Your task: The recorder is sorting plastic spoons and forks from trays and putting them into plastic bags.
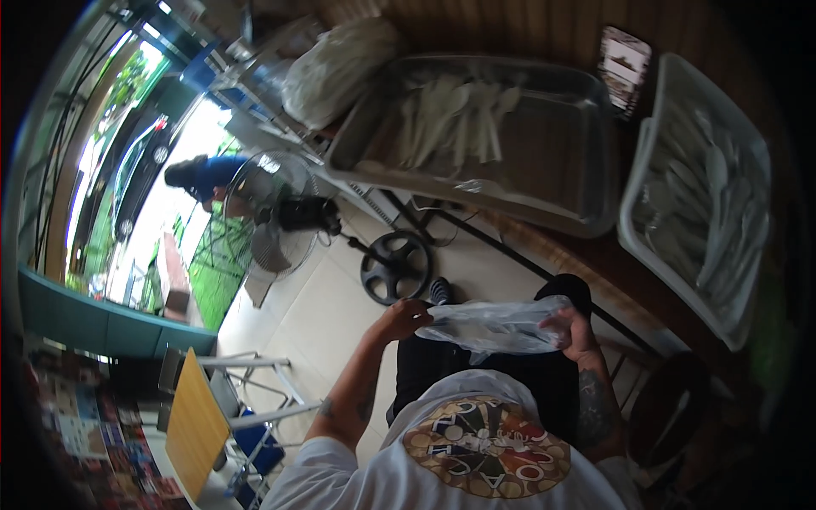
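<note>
A clear plastic bag [491,326] is stretched above my lap. My left hand [409,319] grips its left end, and my right hand [569,330] holds the other end, partly behind the film. Beyond my hands, on the table, a metal tray [554,185] holds plastic-looking spoons and other pale utensils [446,118] in a loose row. To its right, a white plastic basin [650,248] contains many more utensils, some seemingly in clear wrapping [714,185]. Whether anything is inside the bag between my hands, I cannot tell.
A stuffed plastic bag [338,70] sits left of the tray; a phone [625,70] with a lit screen lies behind it. A standing fan [280,217] is on the tiled floor at left, near a folding chair [261,363] and a wood-topped table [197,427]. A person [213,178] bends over outside.
</note>
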